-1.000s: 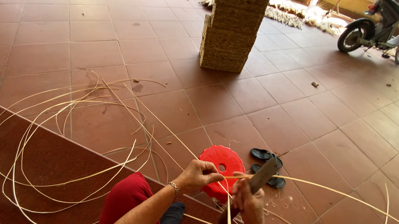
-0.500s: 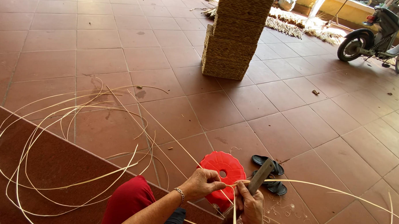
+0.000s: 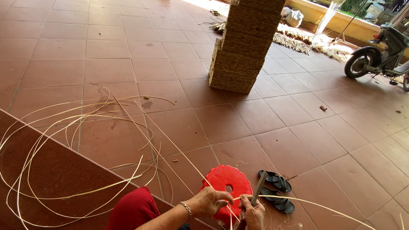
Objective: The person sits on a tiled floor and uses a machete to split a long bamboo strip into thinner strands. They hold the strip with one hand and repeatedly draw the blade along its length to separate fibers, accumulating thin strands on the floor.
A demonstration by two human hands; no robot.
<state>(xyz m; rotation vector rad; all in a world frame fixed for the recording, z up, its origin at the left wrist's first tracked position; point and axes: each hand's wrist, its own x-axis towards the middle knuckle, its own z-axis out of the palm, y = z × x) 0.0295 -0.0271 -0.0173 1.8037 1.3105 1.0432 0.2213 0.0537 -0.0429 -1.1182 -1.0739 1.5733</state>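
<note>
My left hand [image 3: 211,202], with a bracelet at the wrist, pinches a thin pale rattan strip [image 3: 328,210] that runs off to the right. My right hand [image 3: 254,215] grips a knife [image 3: 258,188] whose dark blade points up, set against the strip. Both hands sit close together low in the head view, just over a red round plastic stool [image 3: 231,181]. My red-trousered knee [image 3: 133,210] shows at the bottom.
Several long loose rattan strips [image 3: 67,160] curl over the tiled floor and step at the left. A pair of black sandals [image 3: 276,191] lies beside the stool. A tall stack of woven baskets [image 3: 245,44] stands ahead; a motorbike [image 3: 388,55] is parked at the far right.
The view has tilted up a little. My hands stay together at the stool, and the knife blade has turned more upright against the strip.
</note>
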